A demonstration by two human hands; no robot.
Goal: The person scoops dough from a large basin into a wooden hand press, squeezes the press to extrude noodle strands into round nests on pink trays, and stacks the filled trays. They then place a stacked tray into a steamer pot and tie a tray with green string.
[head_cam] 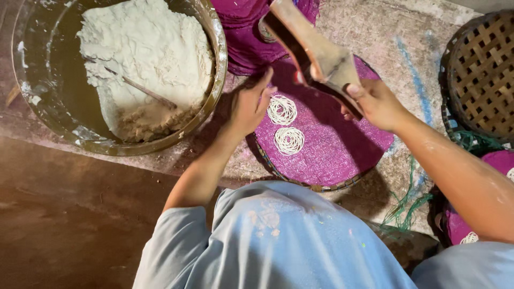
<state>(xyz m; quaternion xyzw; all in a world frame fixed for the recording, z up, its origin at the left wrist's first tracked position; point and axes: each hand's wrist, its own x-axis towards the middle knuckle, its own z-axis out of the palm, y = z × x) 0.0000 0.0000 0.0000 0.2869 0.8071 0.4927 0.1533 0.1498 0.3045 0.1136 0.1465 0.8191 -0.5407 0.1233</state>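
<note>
R hand (377, 101) fingers wrapped tight on wooden press (316, 51); L hand (249, 104) fingers loosely spread, touching purple mat (332, 144) by noodle coil (282, 110).

Rough concrete floor (375, 32): dough basin (32, 107) at ten o'clock, purple mat (342, 150) centre, woven basket (482, 75) at two o'clock.

From my feed I see both forearms bare from the elbow down, with no watch, bracelet or ring on the left hand (247, 107) or the right hand (375, 101). A pale dusting, like flour, clings to the right forearm above the wrist. Pale blue-grey cloth (278, 241) covers the body and knees below the hands; it is loose, softly creased, and flecked with dried whitish smears and a few tiny bright specks.
</note>
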